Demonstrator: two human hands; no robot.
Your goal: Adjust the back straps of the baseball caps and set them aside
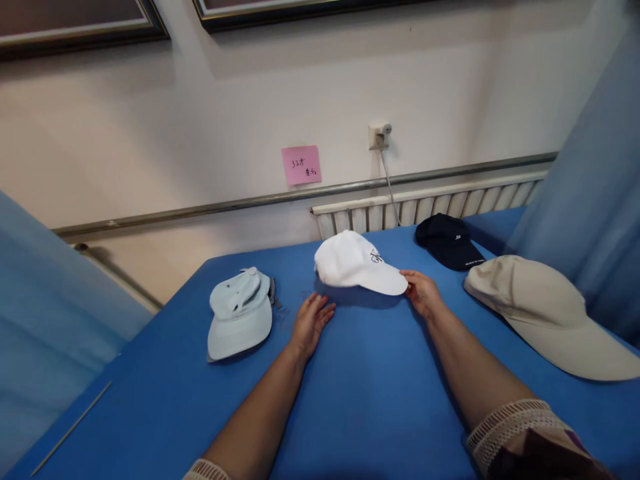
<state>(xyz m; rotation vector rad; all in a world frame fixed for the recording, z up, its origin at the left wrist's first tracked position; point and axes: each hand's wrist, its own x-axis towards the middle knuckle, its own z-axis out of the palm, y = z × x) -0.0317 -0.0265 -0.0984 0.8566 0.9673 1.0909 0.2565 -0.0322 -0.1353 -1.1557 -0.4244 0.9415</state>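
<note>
A white baseball cap [345,260] with dark lettering on its front is at the far middle of the blue table [360,400], its brim pointing right. My right hand [421,291] pinches the tip of that brim between thumb and fingers. Just below the crown's left side is my left hand [311,321], fingers apart and holding nothing. To its left lies a pale blue cap [241,313], brim toward me. A beige long-brimmed cap [540,307] rests to the right of my right forearm, and a dark navy cap [447,240] sits behind it.
A thin stick [71,429] lies along the table's left edge. Blue curtains hang at the left [45,327] and right [585,173]. Behind the table are a radiator [425,208], a metal rail [270,199], a pink note [301,165] and a plugged-in wall socket [379,137].
</note>
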